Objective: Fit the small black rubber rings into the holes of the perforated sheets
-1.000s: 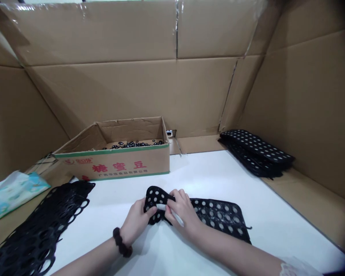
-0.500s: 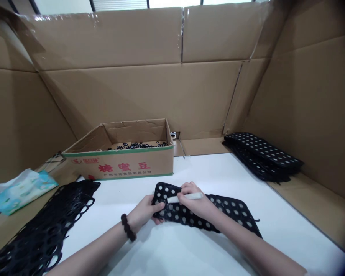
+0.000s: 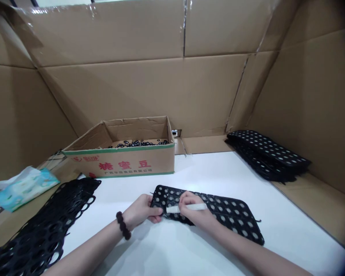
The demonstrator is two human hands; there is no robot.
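Observation:
A black rubber-like sheet (image 3: 232,211) with rows of pale round spots lies on the white table in front of me. My left hand (image 3: 142,211) pinches its left end, thumb on top. In my right hand (image 3: 194,209) is a white pen-shaped tool (image 3: 197,207), gripped like a pen. Its left tip rests on or just above the sheet near my left thumb; contact cannot be made out. My right hand hides the middle of the sheet.
A cardboard box (image 3: 138,163) with small black rings (image 3: 139,143) stands at the back. Black sheets with large holes (image 3: 31,226) lie left, near a tissue pack (image 3: 27,188). Spotted sheets (image 3: 267,151) are stacked at right. Cardboard walls (image 3: 138,88) surround the table (image 3: 201,165).
My right hand has moved the pen-shaped tool slightly down, towards the sheet's near edge. The sheet's left part has shifted a little, and the camera view has tilted slightly down.

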